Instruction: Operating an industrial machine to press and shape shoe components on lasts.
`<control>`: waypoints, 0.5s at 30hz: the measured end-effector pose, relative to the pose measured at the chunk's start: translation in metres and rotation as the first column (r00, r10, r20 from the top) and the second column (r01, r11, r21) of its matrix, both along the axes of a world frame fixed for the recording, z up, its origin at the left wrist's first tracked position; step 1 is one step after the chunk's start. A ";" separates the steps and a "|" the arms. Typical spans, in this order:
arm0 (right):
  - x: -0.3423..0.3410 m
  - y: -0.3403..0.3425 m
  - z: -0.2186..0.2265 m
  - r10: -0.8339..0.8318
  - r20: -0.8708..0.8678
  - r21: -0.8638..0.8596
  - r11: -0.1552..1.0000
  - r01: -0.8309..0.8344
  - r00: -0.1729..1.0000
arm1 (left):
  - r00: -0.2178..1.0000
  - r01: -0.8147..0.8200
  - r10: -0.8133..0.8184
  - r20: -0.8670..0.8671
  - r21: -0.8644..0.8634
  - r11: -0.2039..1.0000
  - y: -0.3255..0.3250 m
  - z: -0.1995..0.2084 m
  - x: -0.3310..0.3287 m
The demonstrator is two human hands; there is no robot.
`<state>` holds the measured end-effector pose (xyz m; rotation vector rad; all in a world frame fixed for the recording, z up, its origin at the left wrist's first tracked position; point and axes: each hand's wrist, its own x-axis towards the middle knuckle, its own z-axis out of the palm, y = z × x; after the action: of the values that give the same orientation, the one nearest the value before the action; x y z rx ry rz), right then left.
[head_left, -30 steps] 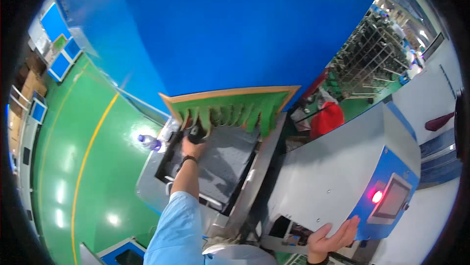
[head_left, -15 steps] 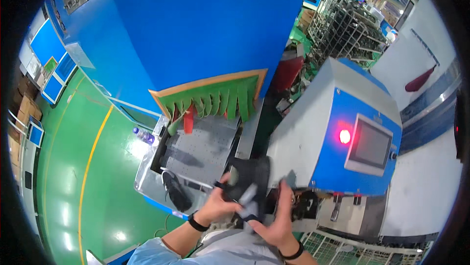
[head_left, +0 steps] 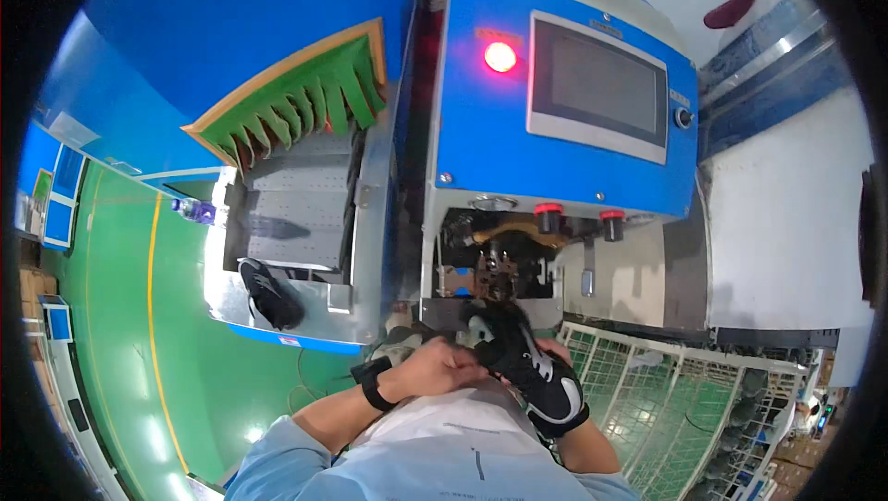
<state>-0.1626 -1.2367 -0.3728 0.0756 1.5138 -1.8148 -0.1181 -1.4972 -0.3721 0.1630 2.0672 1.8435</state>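
Observation:
A black sneaker [head_left: 529, 364] with white markings and a white toe edge is held in front of my body, its toe down and to the right. My right hand [head_left: 555, 347] grips it from behind on the right, most of the fingers hidden by it. My left hand [head_left: 442, 367] is closed beside the sneaker's left side, its fingers bunched together; what they pinch is hidden. A second black shoe [head_left: 268, 296] lies on the metal end of the conveyor to the left. A grey, partly covered object [head_left: 400, 342] shows just behind my left hand.
Ahead stands a blue machine panel [head_left: 472, 140] with a lit red lamp [head_left: 500, 57], a screen [head_left: 597, 85] and red-collared knobs. Left is a conveyor [head_left: 287, 200] under green strip curtains [head_left: 296, 117], with a bottle [head_left: 194, 210] at its edge. A white wire rack [head_left: 638, 390] stands right.
My view has turned right, toward the machine panel. The sneaker, blurred before between both hands, is now closer to my body, with my right hand behind it and my left closed beside it.

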 end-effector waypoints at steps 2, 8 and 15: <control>-0.020 -0.005 0.027 -0.320 0.488 -0.269 0.830 0.489 0.812 | 0.952 0.174 -0.196 0.235 0.110 0.978 0.019 0.018 0.002; -0.066 0.022 -0.006 -0.131 -0.422 0.252 0.934 0.255 0.897 | 0.877 -0.138 0.130 0.463 -0.016 0.990 0.024 -0.011 -0.010; -0.092 -0.033 -0.024 0.599 -0.609 0.793 0.485 0.370 0.520 | 0.718 -0.519 0.301 0.628 0.194 0.833 0.032 -0.107 -0.023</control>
<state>-0.2543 -1.2695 -0.3967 -0.5566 2.9795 -0.5982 -0.1409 -1.4652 -0.4795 -0.7597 1.3925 2.1614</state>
